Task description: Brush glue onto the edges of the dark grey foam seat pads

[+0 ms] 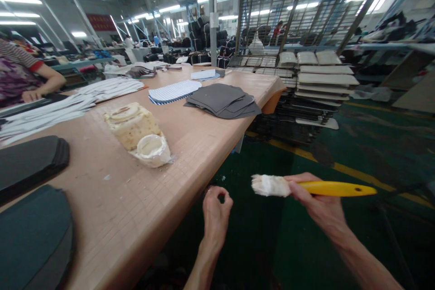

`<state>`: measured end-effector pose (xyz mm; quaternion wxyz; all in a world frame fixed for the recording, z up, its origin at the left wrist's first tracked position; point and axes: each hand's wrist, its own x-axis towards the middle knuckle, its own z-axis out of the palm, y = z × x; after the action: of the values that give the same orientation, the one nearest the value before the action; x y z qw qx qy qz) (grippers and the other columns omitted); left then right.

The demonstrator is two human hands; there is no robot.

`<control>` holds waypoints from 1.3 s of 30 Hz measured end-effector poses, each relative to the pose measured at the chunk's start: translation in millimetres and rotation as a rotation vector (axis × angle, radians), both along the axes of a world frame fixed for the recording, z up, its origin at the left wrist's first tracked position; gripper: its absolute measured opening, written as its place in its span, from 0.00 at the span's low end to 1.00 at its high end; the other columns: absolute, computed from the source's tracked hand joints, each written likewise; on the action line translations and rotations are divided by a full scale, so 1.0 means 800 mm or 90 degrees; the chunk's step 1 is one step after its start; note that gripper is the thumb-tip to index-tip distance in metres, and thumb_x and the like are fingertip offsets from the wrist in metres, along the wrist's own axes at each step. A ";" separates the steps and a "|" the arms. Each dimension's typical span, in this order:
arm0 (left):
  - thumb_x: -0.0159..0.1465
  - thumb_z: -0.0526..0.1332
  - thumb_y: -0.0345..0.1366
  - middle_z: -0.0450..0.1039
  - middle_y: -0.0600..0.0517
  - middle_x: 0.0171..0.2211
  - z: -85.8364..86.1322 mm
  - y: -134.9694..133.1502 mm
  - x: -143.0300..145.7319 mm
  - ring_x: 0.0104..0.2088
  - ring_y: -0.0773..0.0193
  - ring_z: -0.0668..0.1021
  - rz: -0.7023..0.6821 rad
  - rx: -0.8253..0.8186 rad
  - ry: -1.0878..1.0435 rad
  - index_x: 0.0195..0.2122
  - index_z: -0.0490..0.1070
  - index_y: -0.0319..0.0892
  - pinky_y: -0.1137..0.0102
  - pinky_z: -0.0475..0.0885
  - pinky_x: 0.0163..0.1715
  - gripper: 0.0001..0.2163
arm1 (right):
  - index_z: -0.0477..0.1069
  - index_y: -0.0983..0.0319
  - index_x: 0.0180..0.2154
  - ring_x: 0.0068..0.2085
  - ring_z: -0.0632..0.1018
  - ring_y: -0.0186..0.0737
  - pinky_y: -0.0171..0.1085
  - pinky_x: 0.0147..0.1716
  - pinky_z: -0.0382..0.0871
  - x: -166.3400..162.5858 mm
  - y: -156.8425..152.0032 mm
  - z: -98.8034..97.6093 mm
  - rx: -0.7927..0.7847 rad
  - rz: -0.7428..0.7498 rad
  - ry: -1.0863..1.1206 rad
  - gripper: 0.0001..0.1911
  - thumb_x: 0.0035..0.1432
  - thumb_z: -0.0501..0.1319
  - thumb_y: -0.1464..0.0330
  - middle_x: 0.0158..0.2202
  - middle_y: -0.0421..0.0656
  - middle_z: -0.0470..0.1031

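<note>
My right hand (316, 195) grips a paintbrush (340, 188) with a yellow handle. Its bristles point left and are coated in thick white stuff. Just off the table's long edge, my left hand (217, 208) is closed in a pinch, thumb and forefinger forming a ring; whether anything small is between the fingertips I cannot make out. On the brown table (136, 204) stands a crusted, cream-coloured plastic container (132, 124), with a round white-smeared opening (151, 146) at its near end.
Dark grey cut sheets (224, 99) and striped pieces (175, 90) lie farther along the table. Thick dark pads (30, 235) are stacked at the near left, white strips (74, 102) behind them. A co-worker's hand (44, 84) is at far left. A loaded rack (319, 77) stands beyond the table.
</note>
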<state>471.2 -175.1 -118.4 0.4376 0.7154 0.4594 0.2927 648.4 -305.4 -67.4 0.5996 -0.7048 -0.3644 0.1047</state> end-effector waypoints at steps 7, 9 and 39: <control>0.60 0.53 0.37 0.67 0.53 0.24 -0.020 0.003 0.011 0.29 0.63 0.71 -0.088 -0.022 -0.040 0.22 0.70 0.42 0.68 0.64 0.34 0.12 | 0.76 0.62 0.29 0.20 0.64 0.30 0.30 0.15 0.55 0.020 0.005 0.000 0.052 -0.030 0.108 0.12 0.49 0.66 0.59 0.19 0.39 0.66; 0.57 0.55 0.33 0.69 0.51 0.30 -0.014 -0.002 0.023 0.34 0.62 0.72 -0.107 -0.012 -0.058 0.26 0.72 0.42 0.68 0.65 0.36 0.07 | 0.75 0.62 0.29 0.20 0.63 0.28 0.28 0.15 0.54 0.016 0.013 -0.011 0.089 -0.006 0.197 0.12 0.49 0.66 0.60 0.18 0.38 0.65; 0.59 0.60 0.31 0.71 0.51 0.36 0.054 -0.013 0.010 0.41 0.58 0.70 -0.142 0.226 0.003 0.32 0.74 0.46 0.62 0.63 0.41 0.04 | 0.75 0.62 0.31 0.20 0.63 0.28 0.28 0.16 0.52 -0.020 0.031 -0.017 0.088 0.011 0.247 0.12 0.49 0.66 0.60 0.17 0.36 0.64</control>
<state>478.8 -185.3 -75.6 0.3333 0.8285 0.3196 0.3169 632.4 -280.3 -80.9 0.7044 -0.6255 -0.2546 0.2185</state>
